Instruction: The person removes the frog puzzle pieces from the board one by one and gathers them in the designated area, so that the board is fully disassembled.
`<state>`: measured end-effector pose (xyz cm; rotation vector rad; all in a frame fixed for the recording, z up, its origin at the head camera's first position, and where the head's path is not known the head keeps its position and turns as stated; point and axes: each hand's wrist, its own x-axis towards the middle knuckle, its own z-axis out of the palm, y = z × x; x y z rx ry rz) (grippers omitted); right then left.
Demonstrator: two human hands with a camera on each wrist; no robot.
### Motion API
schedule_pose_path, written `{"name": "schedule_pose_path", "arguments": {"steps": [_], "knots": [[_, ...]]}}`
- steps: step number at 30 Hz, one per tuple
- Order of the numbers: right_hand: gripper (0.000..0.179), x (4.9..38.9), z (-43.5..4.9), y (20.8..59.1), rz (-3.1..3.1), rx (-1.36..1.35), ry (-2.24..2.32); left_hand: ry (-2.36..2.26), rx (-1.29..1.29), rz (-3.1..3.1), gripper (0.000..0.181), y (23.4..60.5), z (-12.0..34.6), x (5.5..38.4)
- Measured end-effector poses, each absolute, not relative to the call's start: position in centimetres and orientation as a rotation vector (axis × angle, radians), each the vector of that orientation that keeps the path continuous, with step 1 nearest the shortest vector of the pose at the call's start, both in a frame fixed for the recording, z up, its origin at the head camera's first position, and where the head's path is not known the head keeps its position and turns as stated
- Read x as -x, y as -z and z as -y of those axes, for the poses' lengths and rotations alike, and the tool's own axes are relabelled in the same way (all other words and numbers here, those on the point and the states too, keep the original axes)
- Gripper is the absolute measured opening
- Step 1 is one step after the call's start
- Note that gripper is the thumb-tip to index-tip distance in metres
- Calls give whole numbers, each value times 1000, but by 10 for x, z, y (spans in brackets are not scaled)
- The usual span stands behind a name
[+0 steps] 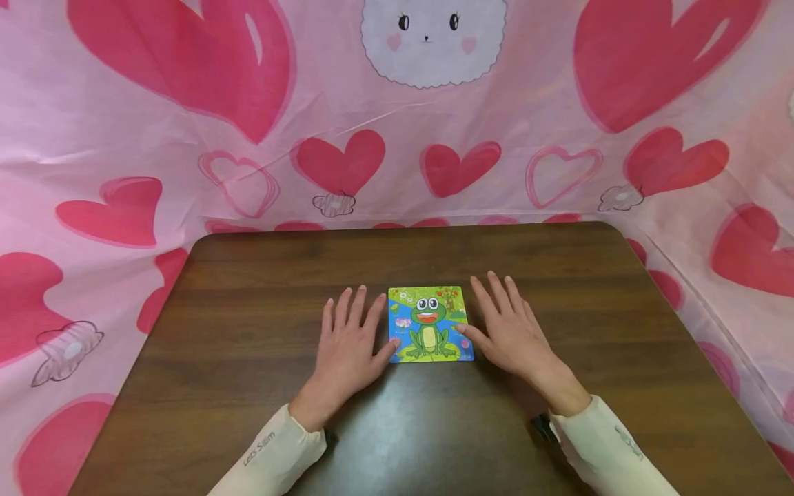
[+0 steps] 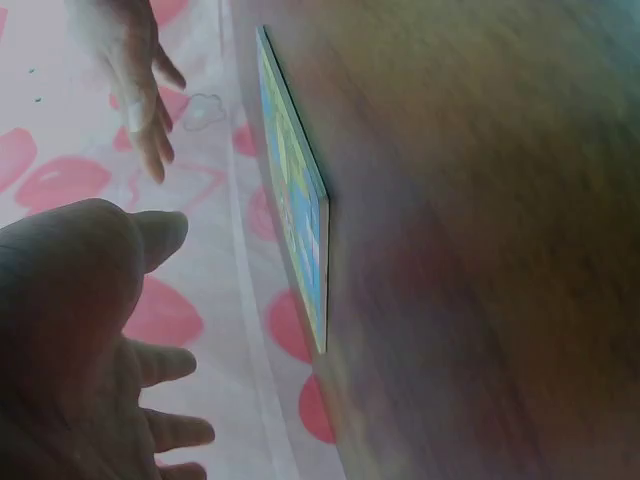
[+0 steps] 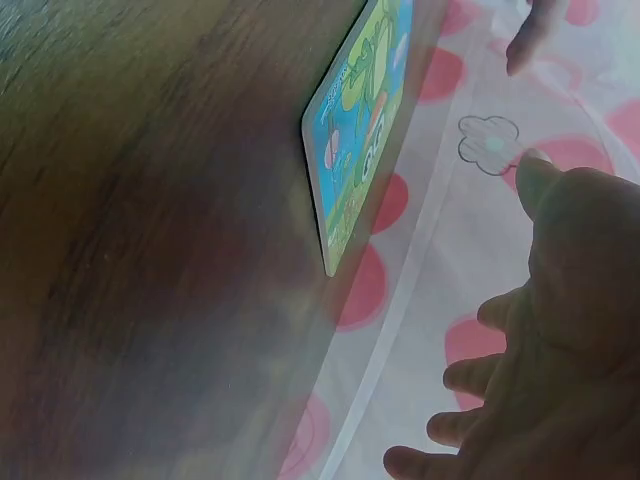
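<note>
Pale sleeves (image 1: pixel 267 448) marked with dark lettering are seen nearest, with a small black object (image 1: pixel 544 428) partly hidden under the right cuff. Beyond the cuffs, the left hand (image 1: pixel 350 344) and the right hand (image 1: pixel 511 337) are held palm down, fingers extended and spread, with nothing grasped. In the wrist views both are shown raised, apart from the board below. Between them, the square frog board (image 1: pixel 428 337) is laid flat on the brown wooden surface (image 1: pixel 397 427); its side edges are overlapped by the thumbs from above. Behind the surface, a pink cloth (image 1: pixel 322 69) is hung, printed with red hearts and a white fluffy face (image 1: pixel 434 58).
</note>
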<state>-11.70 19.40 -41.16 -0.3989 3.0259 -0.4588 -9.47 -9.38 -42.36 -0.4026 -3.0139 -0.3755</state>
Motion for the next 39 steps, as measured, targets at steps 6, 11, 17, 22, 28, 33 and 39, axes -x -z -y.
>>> {"name": "schedule_pose_path", "arguments": {"steps": [6,11,17,22,28,33,39], "knots": [[83,121,-190,412,-3050,447,496,460,676,3001,64,424,87,91],[72,124,-186,410,-3108,530,528,424,894,3001,59,425,75,85],[61,137,-176,403,-3126,575,502,318,1034,3011,58,427,63,78],[53,147,-167,402,-3116,570,496,233,1092,3007,60,427,53,75],[45,159,-150,408,-3108,653,541,209,1109,2991,62,432,46,82],[37,172,-137,406,-3087,703,600,206,1102,2943,61,432,41,91],[32,195,-123,408,-2968,716,707,180,1104,2945,62,433,38,99]]}}
